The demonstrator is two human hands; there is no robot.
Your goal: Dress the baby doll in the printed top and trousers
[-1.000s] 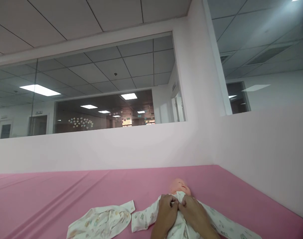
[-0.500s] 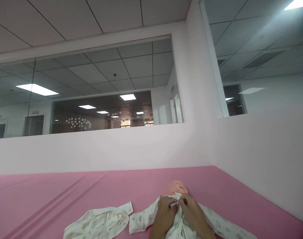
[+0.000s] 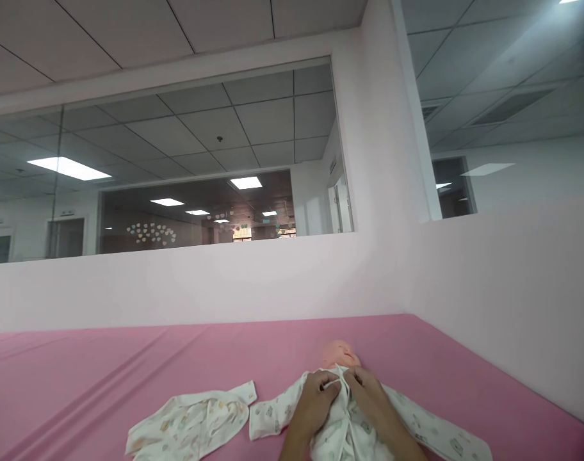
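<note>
A baby doll (image 3: 339,353) lies on its back on the pink bed sheet (image 3: 104,384), head toward the far wall. It wears a white printed garment (image 3: 349,429) with sleeves spread to both sides. My left hand (image 3: 314,403) and my right hand (image 3: 369,400) meet at the garment's collar just below the doll's chin. Both pinch the fabric edges there, fingers closed.
A second white printed baby garment (image 3: 191,422) lies crumpled on the sheet to the left of the doll. Low pale pink walls (image 3: 488,282) border the bed at the back and right, with glass windows above them.
The view has shifted slightly. My hands stay together at the collar, and the garment's front lies more closed over the doll's chest.
</note>
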